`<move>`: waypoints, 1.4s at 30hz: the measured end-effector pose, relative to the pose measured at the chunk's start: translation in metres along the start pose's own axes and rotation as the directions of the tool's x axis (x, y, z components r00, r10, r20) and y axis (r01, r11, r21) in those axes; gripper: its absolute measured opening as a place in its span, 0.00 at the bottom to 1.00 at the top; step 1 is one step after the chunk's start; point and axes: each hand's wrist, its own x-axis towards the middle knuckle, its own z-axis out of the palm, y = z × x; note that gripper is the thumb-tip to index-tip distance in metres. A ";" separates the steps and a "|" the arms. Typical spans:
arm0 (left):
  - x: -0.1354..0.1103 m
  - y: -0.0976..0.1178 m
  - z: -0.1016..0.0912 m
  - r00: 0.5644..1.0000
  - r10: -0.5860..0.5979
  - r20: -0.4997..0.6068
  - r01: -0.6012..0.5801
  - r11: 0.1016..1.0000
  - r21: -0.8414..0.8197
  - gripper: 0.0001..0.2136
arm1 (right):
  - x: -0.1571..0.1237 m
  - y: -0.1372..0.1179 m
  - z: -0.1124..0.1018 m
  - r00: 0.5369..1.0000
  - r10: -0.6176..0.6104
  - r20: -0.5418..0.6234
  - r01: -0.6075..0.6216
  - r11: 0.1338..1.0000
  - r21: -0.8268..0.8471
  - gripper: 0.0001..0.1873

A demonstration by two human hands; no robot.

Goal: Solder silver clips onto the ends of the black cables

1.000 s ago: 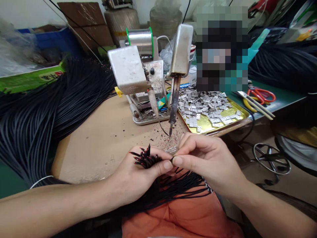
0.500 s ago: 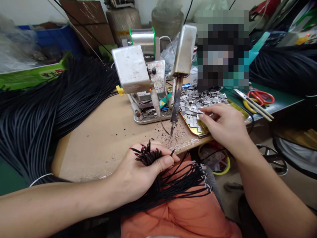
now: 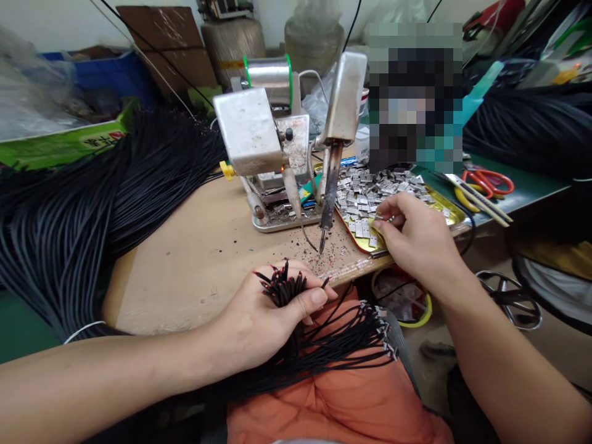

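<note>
My left hand is closed round a bundle of black cables whose cut ends show red wire. One cable end sticks out between thumb and forefinger. Above the near edge of a yellow tray, my right hand pinches a small metal tab. Many similar metal tabs lie heaped in the tray. Left of that hand, a soldering iron points down in its stand, with the solder feed tip beside it. Cables with metal tabs on their ends drape over my lap.
A solder spool sits behind the metal soldering machine. Thick black cable bundles cover the left side. Red-handled pliers and tweezers lie at right. Below the table edge stands a yellow-rimmed bin. Another person is blurred at the back.
My right hand has drawn back slightly from the heap, and a metal tab now shows between its fingertips. The left hand keeps its hold on the cables; the view has shifted a little.
</note>
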 end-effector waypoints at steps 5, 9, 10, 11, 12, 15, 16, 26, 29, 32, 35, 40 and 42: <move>0.002 0.003 -0.002 0.987 -0.162 -0.023 0.158 0.982 -0.101 0.10 | -0.007 -0.021 -0.011 0.985 0.106 -0.139 -0.070 0.967 0.247 0.06; 0.007 0.002 -0.008 0.986 -0.166 -0.029 0.160 0.975 -0.151 0.16 | -0.021 -0.049 -0.016 0.976 0.215 -0.047 -0.162 0.847 0.506 0.05; 0.008 0.000 -0.009 0.987 -0.155 -0.028 0.149 0.976 -0.160 0.17 | -0.025 -0.056 -0.015 0.974 0.221 0.041 -0.204 0.792 0.575 0.04; 0.009 -0.001 -0.010 0.989 -0.146 -0.027 0.139 0.976 -0.168 0.17 | -0.029 -0.063 -0.013 0.965 0.219 0.142 -0.258 0.725 0.639 0.05; 0.010 -0.003 -0.011 0.990 -0.138 -0.026 0.131 0.975 -0.177 0.16 | -0.032 -0.069 -0.010 0.948 0.216 0.232 -0.317 0.654 0.687 0.05; 0.012 -0.007 -0.013 0.991 -0.130 -0.042 0.119 0.971 -0.208 0.14 | -0.039 -0.082 0.002 0.892 0.243 0.380 -0.451 0.439 0.777 0.11; 0.012 -0.007 -0.012 0.989 -0.138 -0.056 0.122 0.967 -0.222 0.13 | -0.040 -0.085 0.005 0.879 0.256 0.402 -0.474 0.379 0.795 0.13; 0.013 -0.004 -0.011 0.980 -0.156 -0.119 0.122 0.959 -0.254 0.10 | -0.046 -0.086 0.018 0.872 0.225 0.434 -0.481 0.238 0.844 0.13; 0.014 -0.005 -0.012 0.981 -0.149 -0.120 0.117 0.964 -0.237 0.09 | -0.046 -0.085 0.020 0.874 0.234 0.427 -0.477 0.245 0.844 0.12; 0.014 -0.006 -0.013 0.982 -0.145 -0.124 0.110 0.962 -0.251 0.09 | -0.045 -0.085 0.021 0.878 0.235 0.417 -0.469 0.244 0.849 0.12; 0.013 -0.007 -0.013 0.982 -0.136 -0.131 0.096 0.957 -0.274 0.09 | -0.045 -0.085 0.021 0.884 0.223 0.411 -0.457 0.228 0.860 0.11; 0.015 -0.008 -0.013 0.985 -0.123 -0.121 0.085 0.956 -0.279 0.09 | -0.046 -0.085 0.021 0.884 0.221 0.413 -0.458 0.220 0.862 0.11; 0.016 -0.008 -0.013 0.985 -0.125 -0.120 0.087 0.956 -0.281 0.09 | -0.046 -0.085 0.021 0.884 0.224 0.409 -0.455 0.220 0.863 0.11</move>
